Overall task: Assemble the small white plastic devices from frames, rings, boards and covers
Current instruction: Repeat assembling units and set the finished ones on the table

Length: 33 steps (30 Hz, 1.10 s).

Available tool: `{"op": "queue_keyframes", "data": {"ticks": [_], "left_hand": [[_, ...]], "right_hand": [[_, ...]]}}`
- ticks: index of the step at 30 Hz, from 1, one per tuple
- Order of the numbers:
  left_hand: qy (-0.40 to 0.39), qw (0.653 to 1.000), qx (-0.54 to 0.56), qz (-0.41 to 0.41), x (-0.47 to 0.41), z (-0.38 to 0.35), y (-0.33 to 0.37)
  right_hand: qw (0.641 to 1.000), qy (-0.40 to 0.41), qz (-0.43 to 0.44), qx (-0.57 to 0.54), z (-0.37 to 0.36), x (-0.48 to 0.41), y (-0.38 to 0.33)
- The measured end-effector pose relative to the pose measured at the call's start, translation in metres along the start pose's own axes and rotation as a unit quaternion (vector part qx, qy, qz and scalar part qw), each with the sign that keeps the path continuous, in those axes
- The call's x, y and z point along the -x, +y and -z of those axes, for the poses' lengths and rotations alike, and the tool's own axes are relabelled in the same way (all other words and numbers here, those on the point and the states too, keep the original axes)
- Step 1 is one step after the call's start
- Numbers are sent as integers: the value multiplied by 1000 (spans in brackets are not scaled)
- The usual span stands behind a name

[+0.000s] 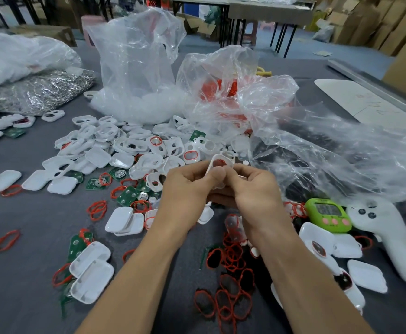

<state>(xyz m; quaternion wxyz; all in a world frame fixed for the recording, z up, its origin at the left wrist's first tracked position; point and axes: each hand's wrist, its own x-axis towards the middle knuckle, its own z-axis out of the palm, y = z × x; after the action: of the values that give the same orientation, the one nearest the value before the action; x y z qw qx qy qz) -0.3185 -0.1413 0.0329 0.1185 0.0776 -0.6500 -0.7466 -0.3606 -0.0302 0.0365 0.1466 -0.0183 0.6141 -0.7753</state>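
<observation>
Both hands meet at the centre of the view over the grey table [33,227]. My left hand [187,186] and my right hand [252,186] pinch one white frame [221,162] with a red ring seated in its opening, held tilted above the table. Thumbs press on its lower part, which they hide. A heap of white frames [124,145] lies behind the hands. White covers [91,271] sit at the near left. Green boards [128,196] and red rings [230,295] are scattered around.
Crumpled clear plastic bags [293,131] rise behind and to the right of the hands. A green timer [327,214] and a white controller [387,237] lie at the right. A bag of metal parts [42,92] sits at far left.
</observation>
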Motion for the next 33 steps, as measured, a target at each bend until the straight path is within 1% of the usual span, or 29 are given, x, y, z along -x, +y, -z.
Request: {"op": "queue_keyframes", "data": {"ticks": [2, 4, 6, 8, 10, 12, 14, 15, 16, 19, 20, 22, 23, 24, 26, 28, 29, 30, 31, 32, 33], "left_hand": [[42, 998, 46, 16, -3, 0, -1], [126, 989, 77, 24, -7, 5, 1], [203, 968, 141, 36, -12, 17, 7], [249, 950, 185, 38, -15, 32, 12], [262, 947, 186, 25, -18, 46, 15], [269, 944, 190, 17, -19, 52, 16], [279, 939, 201, 17, -20, 57, 16], [283, 938, 200, 21, -21, 60, 16], [286, 937, 199, 24, -22, 63, 16], [295, 935, 198, 23, -23, 71, 15], [300, 933, 199, 20, -24, 73, 15], [315, 927, 201, 20, -26, 76, 15], [318, 926, 202, 23, -27, 77, 14], [317, 926, 202, 27, -27, 79, 13], [310, 929, 201, 31, -27, 81, 13], [304, 931, 202, 30, -27, 82, 12], [302, 931, 204, 27, -28, 82, 13], [303, 930, 207, 23, -28, 81, 13], [308, 927, 213, 19, -28, 80, 14], [318, 922, 218, 13, -27, 80, 15], [330, 917, 224, 4, -26, 80, 16]], "right_hand": [[1000, -3, 2, 16, -1, 1, -1], [996, 20, 41, 77, 4, 0, -4], [975, 76, 92, 185, 14, -3, -10], [949, 113, 111, 273, 20, -7, -17], [917, 103, 106, 371, 17, -13, -26], [867, 46, 94, 487, 9, -22, -35], [819, -10, 73, 569, -3, -32, -44], [801, -33, 63, 594, -9, -36, -48], [791, -56, 57, 607, -16, -40, -52], [791, -130, 61, 595, -38, -44, -51], [773, -162, 70, 609, -45, -45, -47], [710, -219, 88, 664, -55, -46, -36], [686, -230, 101, 683, -55, -46, -32], [675, -223, 113, 694, -53, -47, -30], [664, -181, 133, 714, -44, -47, -31], [632, -139, 144, 749, -42, -43, -30], [631, -125, 155, 750, -45, -40, -28], [655, -113, 169, 727, -49, -37, -25], [690, -101, 182, 694, -54, -34, -23], [716, -83, 199, 664, -59, -31, -21], [730, -69, 215, 645, -66, -29, -20]]}}
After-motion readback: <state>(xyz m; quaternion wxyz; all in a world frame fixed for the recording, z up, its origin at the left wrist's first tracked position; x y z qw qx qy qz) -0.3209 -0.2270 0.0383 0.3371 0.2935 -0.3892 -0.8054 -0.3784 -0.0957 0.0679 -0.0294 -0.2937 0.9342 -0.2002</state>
